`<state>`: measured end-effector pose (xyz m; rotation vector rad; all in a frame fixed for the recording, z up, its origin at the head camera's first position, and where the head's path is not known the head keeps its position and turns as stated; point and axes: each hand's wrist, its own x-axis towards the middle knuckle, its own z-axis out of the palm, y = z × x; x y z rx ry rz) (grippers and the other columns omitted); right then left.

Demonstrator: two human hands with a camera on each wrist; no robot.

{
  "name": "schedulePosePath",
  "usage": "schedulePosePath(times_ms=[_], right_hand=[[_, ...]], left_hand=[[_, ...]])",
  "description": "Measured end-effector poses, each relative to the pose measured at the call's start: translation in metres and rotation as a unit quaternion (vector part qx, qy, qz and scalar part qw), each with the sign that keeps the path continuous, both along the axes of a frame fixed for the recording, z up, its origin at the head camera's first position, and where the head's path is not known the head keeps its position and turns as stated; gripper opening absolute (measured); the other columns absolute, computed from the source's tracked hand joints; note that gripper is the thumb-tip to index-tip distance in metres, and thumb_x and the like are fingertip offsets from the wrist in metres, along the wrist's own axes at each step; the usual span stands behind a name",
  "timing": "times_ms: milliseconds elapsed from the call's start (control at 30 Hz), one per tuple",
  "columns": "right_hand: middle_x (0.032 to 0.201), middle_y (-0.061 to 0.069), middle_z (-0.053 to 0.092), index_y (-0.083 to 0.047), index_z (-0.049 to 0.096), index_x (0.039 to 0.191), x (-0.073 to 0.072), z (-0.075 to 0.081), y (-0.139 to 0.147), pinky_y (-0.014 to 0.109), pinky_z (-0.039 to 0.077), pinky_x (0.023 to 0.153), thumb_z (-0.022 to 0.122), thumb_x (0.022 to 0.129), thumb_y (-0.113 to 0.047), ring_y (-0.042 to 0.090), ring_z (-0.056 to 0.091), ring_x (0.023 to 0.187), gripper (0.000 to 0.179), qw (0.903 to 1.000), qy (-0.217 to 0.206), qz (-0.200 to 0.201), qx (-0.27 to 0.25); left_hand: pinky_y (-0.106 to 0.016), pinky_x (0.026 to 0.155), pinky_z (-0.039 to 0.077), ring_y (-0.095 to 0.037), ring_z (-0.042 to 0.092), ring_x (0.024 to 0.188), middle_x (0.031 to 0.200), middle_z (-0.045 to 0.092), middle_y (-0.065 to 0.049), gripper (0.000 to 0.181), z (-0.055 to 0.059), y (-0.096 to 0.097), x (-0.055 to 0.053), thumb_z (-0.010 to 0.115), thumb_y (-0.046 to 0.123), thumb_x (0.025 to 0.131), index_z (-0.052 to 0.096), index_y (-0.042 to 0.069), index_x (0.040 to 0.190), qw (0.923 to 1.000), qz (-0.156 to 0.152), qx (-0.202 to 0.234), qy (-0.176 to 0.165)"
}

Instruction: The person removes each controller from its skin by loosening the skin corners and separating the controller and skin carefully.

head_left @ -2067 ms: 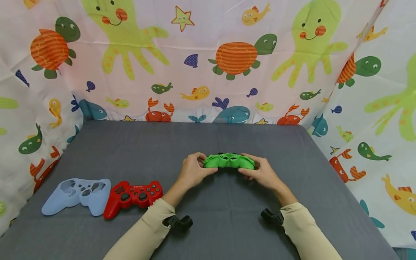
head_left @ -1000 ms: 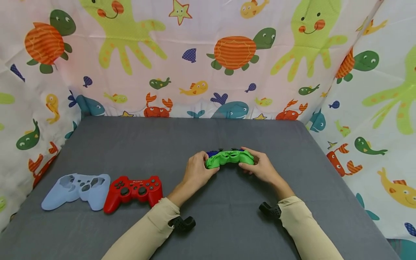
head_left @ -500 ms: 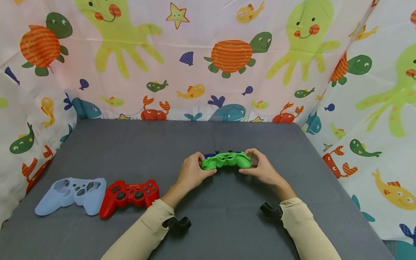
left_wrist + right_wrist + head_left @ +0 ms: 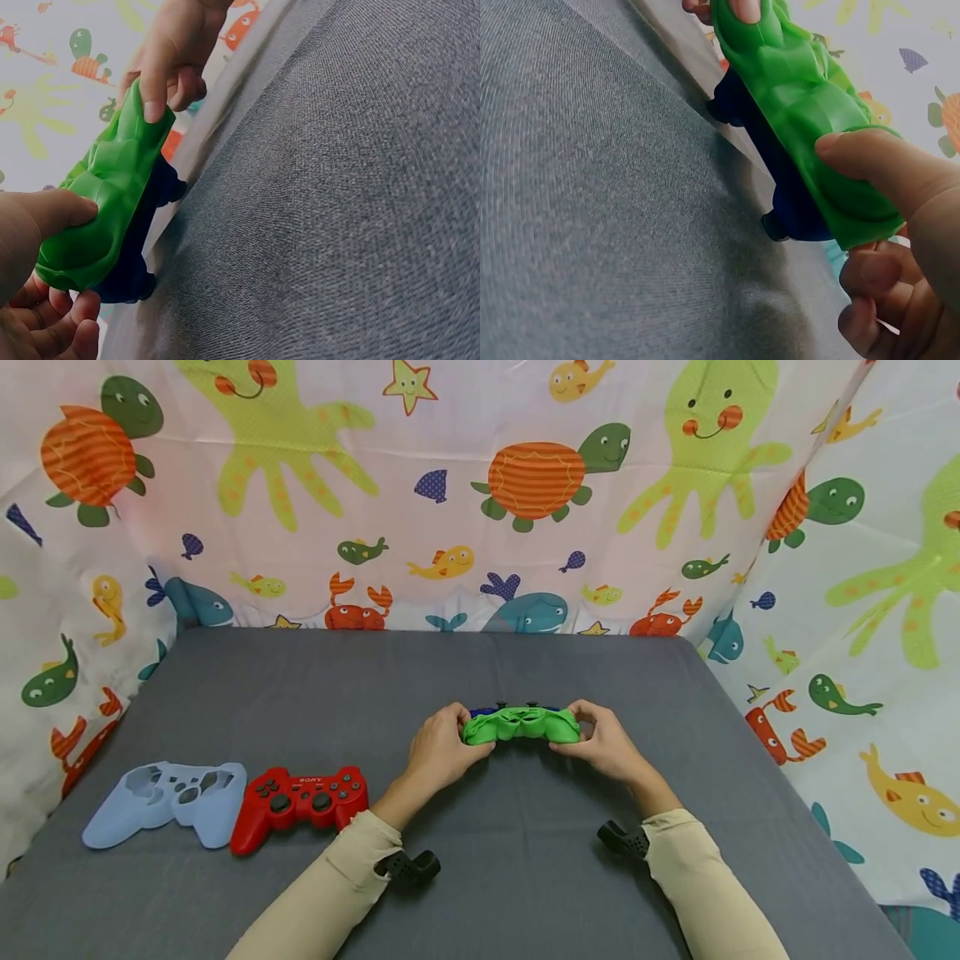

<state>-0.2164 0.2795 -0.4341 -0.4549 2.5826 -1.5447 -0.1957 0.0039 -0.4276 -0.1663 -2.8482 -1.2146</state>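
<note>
Both hands hold a dark blue game controller (image 4: 799,210) with a green silicone cover (image 4: 521,724) on it, at mid-table in the head view. The cover wraps the side facing the person, while a strip of blue and two thumbsticks show along the far edge. My left hand (image 4: 442,747) grips the left end, its thumb pressing on the cover and its fingers curled underneath in the left wrist view. At the other end my right hand (image 4: 606,743) pinches the cover and controller, thumb on the green surface. The wrist views show the thumbsticks pointing away from the thumbs.
To the left on the grey table (image 4: 525,877) lie a light blue silicone cover (image 4: 206,814) with cut-outs and a red game controller (image 4: 300,802), side by side and touching. A curtain (image 4: 450,510) printed with sea animals hangs behind the table and along its sides.
The controller's blue edge and thumbsticks have come into sight behind the green cover, which largely hid them at first. Both hands keep hold of it, shifting only slightly.
</note>
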Motion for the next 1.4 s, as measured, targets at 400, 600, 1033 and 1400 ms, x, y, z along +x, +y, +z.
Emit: schedulePosePath(times_ms=[400,600,1033,1400], right_hand=[[0.105,0.021,0.072,0.0,0.059,0.098,-0.0009,0.0006,-0.0016,0.025,0.049,0.063,0.085,0.079,-0.003,0.009,0.062,0.079,0.032,0.999,0.016,-0.011,0.04],[0.107,0.021,0.061,0.005,0.045,0.109,-0.0015,-0.0012,-0.0024,0.029,0.051,0.053,0.079,0.084,0.0,0.012,0.059,0.061,0.042,0.9999,0.0,0.011,0.002],[0.083,0.033,0.069,0.004,0.039,0.147,-0.0021,-0.0016,-0.0009,0.037,0.058,0.059,0.059,0.101,-0.008,0.025,0.073,0.068,0.052,0.9989,-0.001,0.041,-0.023],[0.088,0.038,0.067,0.003,0.04,0.152,-0.0026,-0.0049,0.0008,0.033,0.059,0.06,0.06,0.1,-0.005,0.019,0.074,0.07,0.056,0.9972,-0.013,0.04,-0.063]], left_hand=[[-0.03,0.057,0.034,-0.015,0.048,0.068,0.079,0.051,0.0,0.041,0.0005,0.0005,0.0025,0.086,0.04,0.08,0.057,0.014,0.093,0.9993,0.004,-0.036,0.012],[-0.032,0.061,0.039,-0.02,0.05,0.073,0.089,0.055,-0.005,0.041,-0.0003,0.0019,0.0007,0.086,0.033,0.081,0.056,0.011,0.097,0.9991,-0.004,-0.002,0.041],[-0.035,0.075,0.051,-0.023,0.061,0.082,0.099,0.066,-0.013,0.044,0.0038,-0.0013,-0.0006,0.085,0.02,0.083,0.071,0.002,0.12,0.9949,-0.002,0.051,0.086],[-0.031,0.069,0.044,-0.016,0.053,0.071,0.083,0.061,-0.008,0.032,0.0035,-0.0043,-0.0009,0.088,0.021,0.079,0.064,0.007,0.094,0.9973,-0.025,0.044,0.052]])
